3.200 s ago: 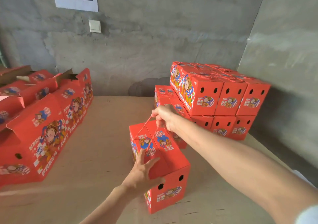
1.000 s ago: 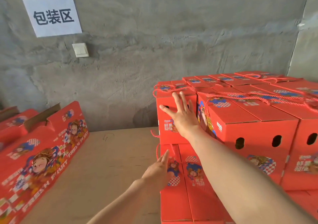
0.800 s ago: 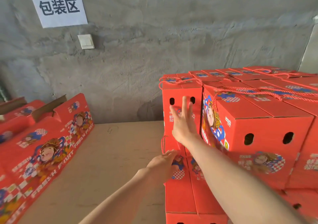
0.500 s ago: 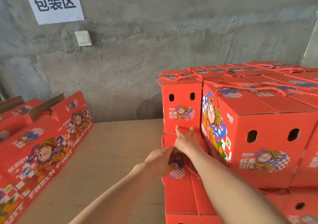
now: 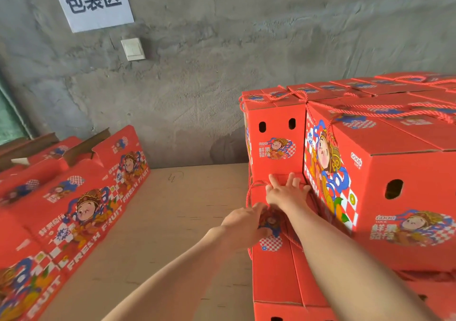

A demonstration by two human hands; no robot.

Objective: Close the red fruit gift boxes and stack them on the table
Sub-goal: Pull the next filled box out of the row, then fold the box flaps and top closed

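**Box being pressed beside the stack**

A closed red box (image 5: 274, 273) is being pressed on the surface (image 5: 172, 222), against the foot of the stack (image 5: 407, 162). The right hand (image 5: 286, 193) is being laid flat on its lid, fingers straight and spread, gripping nothing. The left hand (image 5: 243, 224) is being rested on the lid a little farther from the stack, fingers curled; whether the rope handle (image 5: 247, 195) is being pinched cannot be told.
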